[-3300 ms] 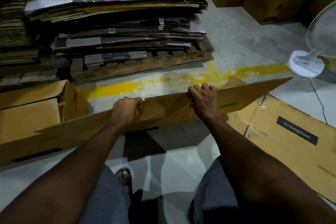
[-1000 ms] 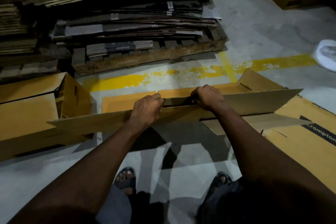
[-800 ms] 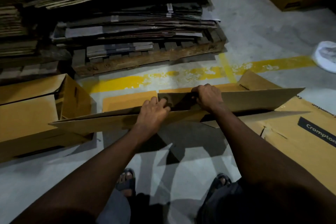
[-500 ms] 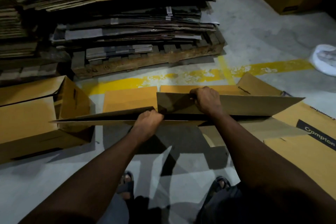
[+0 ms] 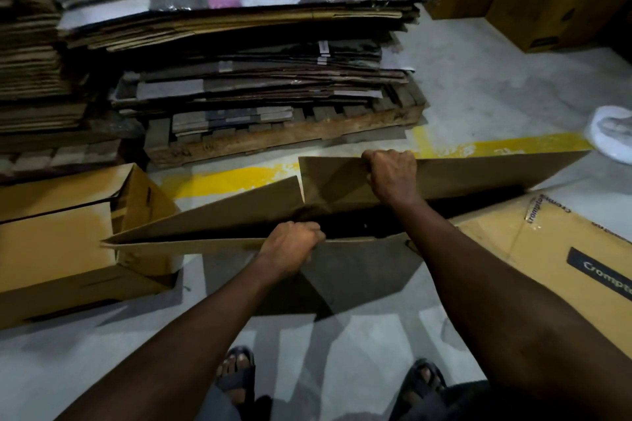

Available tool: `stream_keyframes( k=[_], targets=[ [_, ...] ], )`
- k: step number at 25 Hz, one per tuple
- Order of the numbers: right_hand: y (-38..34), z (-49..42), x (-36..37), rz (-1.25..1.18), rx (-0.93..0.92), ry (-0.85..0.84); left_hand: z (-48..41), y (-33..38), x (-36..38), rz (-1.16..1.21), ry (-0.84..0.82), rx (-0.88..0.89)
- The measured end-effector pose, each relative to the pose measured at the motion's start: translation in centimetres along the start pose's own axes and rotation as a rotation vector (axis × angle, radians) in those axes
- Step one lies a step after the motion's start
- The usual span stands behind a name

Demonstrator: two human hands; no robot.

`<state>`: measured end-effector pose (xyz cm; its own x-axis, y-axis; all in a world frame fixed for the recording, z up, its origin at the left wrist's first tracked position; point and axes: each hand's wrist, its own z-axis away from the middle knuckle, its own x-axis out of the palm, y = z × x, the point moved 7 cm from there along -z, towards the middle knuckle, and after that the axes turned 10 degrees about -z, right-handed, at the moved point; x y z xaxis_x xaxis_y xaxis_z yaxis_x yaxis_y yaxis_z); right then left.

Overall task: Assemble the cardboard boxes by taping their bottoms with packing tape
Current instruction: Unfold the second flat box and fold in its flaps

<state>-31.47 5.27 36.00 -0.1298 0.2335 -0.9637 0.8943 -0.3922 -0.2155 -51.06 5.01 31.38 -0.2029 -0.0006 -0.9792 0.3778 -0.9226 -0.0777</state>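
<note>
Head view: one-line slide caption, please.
Left hand grips the near wall and right hand the far flap of a half-opened cardboard box.

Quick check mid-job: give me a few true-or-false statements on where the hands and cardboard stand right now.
1. Left hand and right hand both grip the cardboard box. True.
2. The box's panels are pressed flat together. False: a dark gap shows between them.
3. The flattened cardboard stack sits on a wooden pallet. True.
4. The Crompton-labelled cardboard lies on the person's left. False: it lies on the right.
</note>
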Motion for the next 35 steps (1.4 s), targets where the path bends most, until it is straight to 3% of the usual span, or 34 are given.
stream_keyframes(
  k=[18, 21, 29, 32, 35],
  targets=[
    [0.8, -2.0, -2.3, -0.017, 0.028, 0.086, -0.5, 3.4, -3.7, 0.012, 0.083, 0.048],
    [0.3, -2.2, -2.4, 0.004, 0.027, 0.037, -0.3, 2.8, -3.7, 0.046, 0.088, -0.012],
    [3.0, 2.2, 1.3, 0.027, 0.020, -0.080, 3.9, -3.5, 1.4, -0.041, -0.117, -0.193],
    [4.0, 2.7, 1.6, 0.050, 0.015, -0.155, 3.9, -4.3, -0.3, 0.027, 0.040, -0.262],
    [4.6, 1.7, -0.4, 0.098, 0.039, -0.162, 3.6, -3.4, -2.8, 0.034, 0.106, -0.191]
  ],
)
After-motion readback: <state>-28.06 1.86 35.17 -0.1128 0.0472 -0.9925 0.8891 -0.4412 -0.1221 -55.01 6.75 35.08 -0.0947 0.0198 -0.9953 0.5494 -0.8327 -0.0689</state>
